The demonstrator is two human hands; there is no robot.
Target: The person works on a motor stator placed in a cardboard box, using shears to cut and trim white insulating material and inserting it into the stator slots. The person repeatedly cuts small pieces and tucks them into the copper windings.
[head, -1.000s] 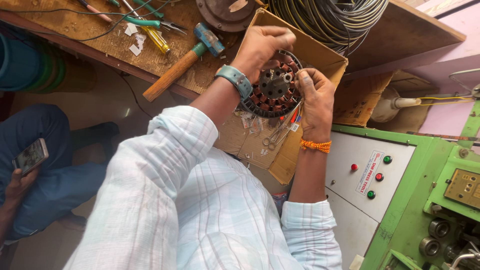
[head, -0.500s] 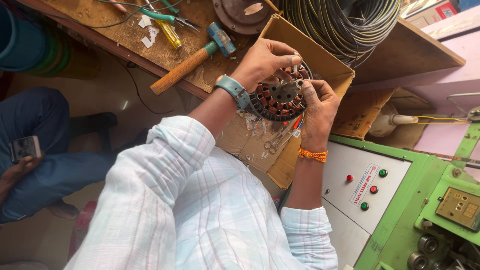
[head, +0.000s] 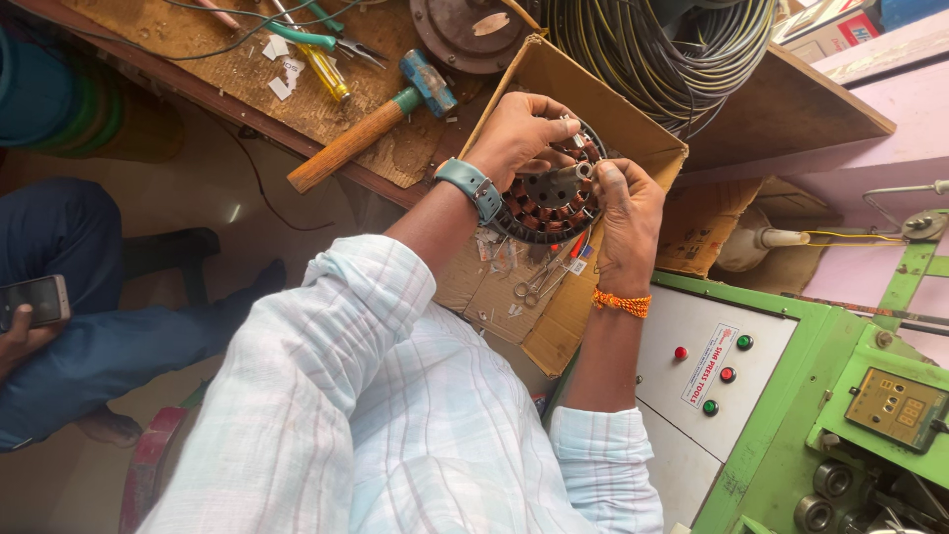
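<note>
Both hands are on a round stator (head: 549, 203), the kind with copper coils wound round its slots, held up over an open cardboard box (head: 593, 89) that sits at the edge of the table (head: 247, 79). The left hand (head: 519, 133) comes over the top of it, fingers curled and clamped on the upper rim, with a teal watch (head: 473, 186) on that wrist. The right hand (head: 628, 218) grips the right side, fingers closed on the rim and the thumb pressed near a small metal bit at the top; an orange thread band (head: 623, 303) sits on that wrist. Under the stator, on the box flap, lie small scissors (head: 534, 287) and a few paper scraps. On the table to the left there's a hammer (head: 371, 124) with a wooden handle and a blue head, just beside the box, plus a yellow screwdriver (head: 324, 71) and green-handled pliers (head: 311, 38) a bit further off. A big coil of black cable (head: 672, 49) lies behind the box, and a dark round metal part (head: 465, 35) is next to it. To the right stands a green machine (head: 791, 396) with a grey panel of red and green buttons. At far left another person in blue trousers sits low, holding a phone (head: 35, 300).
</note>
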